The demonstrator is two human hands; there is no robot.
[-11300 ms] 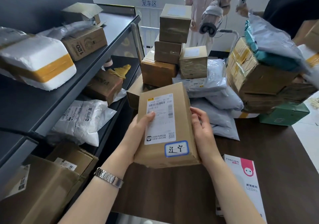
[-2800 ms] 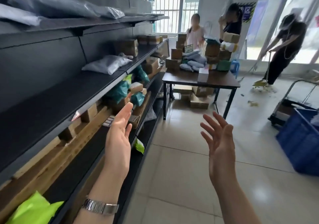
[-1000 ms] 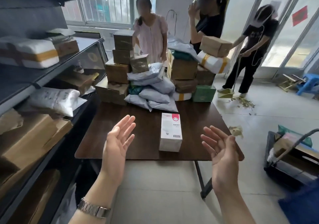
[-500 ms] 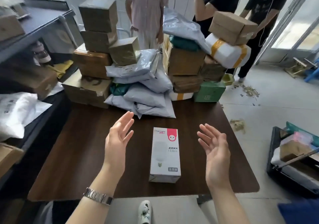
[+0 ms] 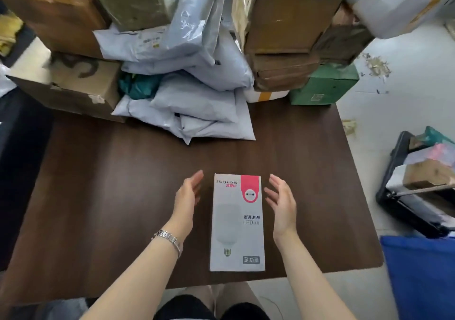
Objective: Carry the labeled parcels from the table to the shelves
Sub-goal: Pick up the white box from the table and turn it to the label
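Note:
A white LED bulb box (image 5: 236, 223) with a pink corner lies flat on the dark wooden table (image 5: 98, 196), near its front edge. My left hand (image 5: 188, 197) hovers open just left of the box's far end, and my right hand (image 5: 280, 199) hovers open just right of it. Neither hand touches the box. Behind it lies a heap of grey mailer bags (image 5: 197, 98). Stacked cardboard parcels (image 5: 283, 28) rise at the back, with a green box (image 5: 325, 85) beside them.
A flat cardboard box (image 5: 78, 80) lies at the back left, with the dark shelf edge (image 5: 14, 171) along the left. On the floor to the right stand a black cart with parcels (image 5: 418, 184) and a blue bin (image 5: 423, 277). Paper scraps litter the floor.
I have walked from the shelves back to the table and leaned over it. Both hands have come down and closed in on either side of the white bulb box.

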